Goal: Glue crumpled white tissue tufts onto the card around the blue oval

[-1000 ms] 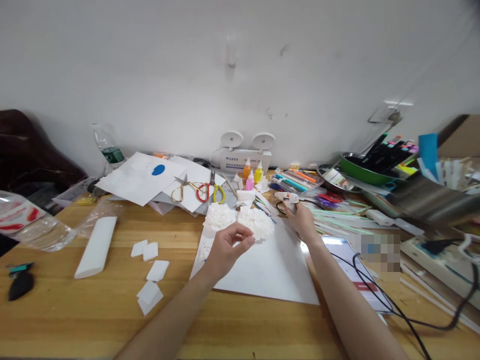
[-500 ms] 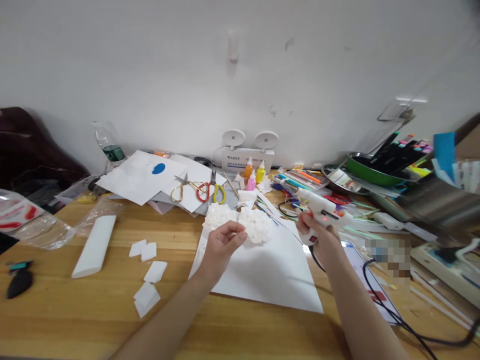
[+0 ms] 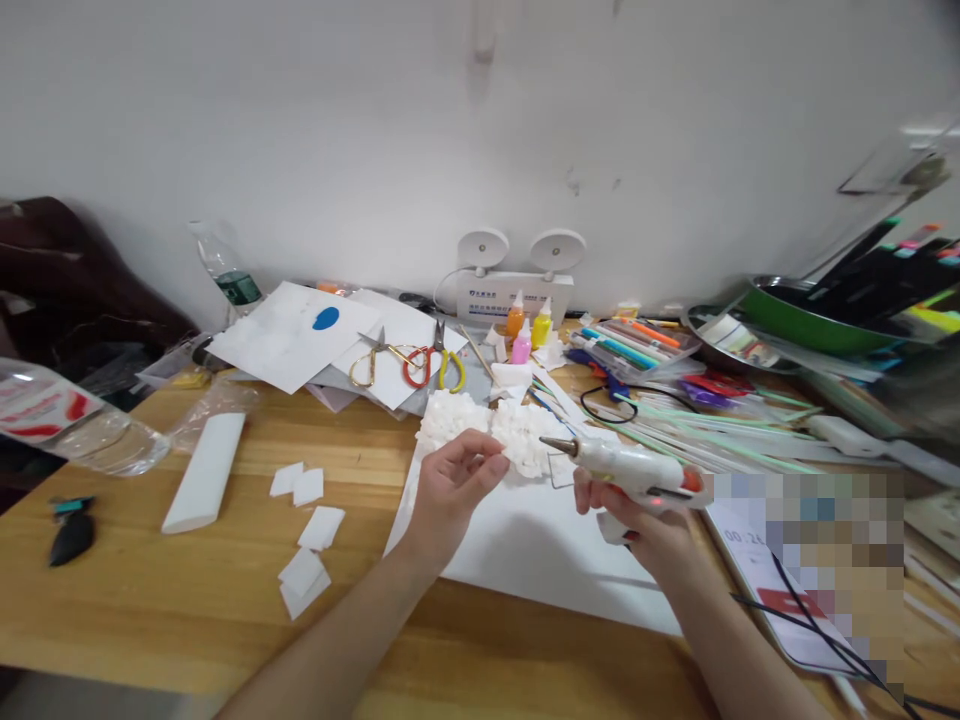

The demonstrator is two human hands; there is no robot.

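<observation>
The white glue gun (image 3: 634, 470), held in the right hand (image 3: 660, 535), points its nozzle (image 3: 559, 446) left; white ruffled clumps (image 3: 526, 430) lie just beyond the left hand (image 3: 452, 490).

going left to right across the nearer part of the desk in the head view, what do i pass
Red-labelled plastic bottle, white oblong piece, small white paper squares, left hand, hot glue gun in the right hand, smartphone.

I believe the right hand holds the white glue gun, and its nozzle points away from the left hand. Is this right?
Not quite: in the head view, the nozzle points toward the left hand. The right hand does hold the white glue gun.
</observation>
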